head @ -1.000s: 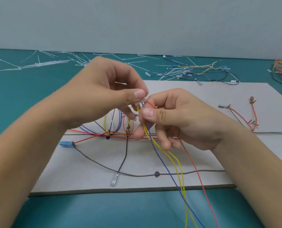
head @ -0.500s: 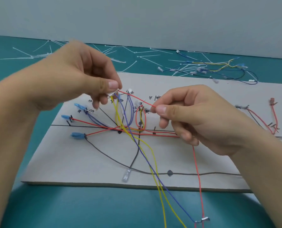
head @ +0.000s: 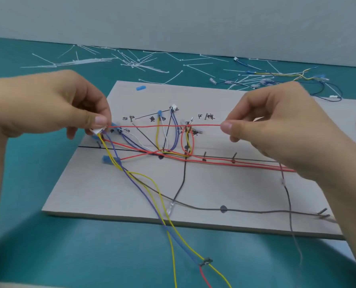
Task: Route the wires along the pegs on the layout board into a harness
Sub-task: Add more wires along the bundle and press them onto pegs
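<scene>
One red wire [head: 164, 125] taut between left hand [head: 48, 104] and right hand [head: 276, 125]

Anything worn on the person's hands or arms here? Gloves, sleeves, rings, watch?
Nothing visible. The left hand and right hand are bare: no gloves, rings or watch in view. Both forearms are uncovered as far as the frame shows. Thumbnails are short and unpainted.

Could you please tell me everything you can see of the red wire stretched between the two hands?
The red wire is thin, with smooth plastic-looking insulation. It runs taut and nearly level above the layout board, from the small white connector pinched in the left hand to the right hand, which pinches it between thumb and finger. Beyond that pinch it is hidden.
</scene>
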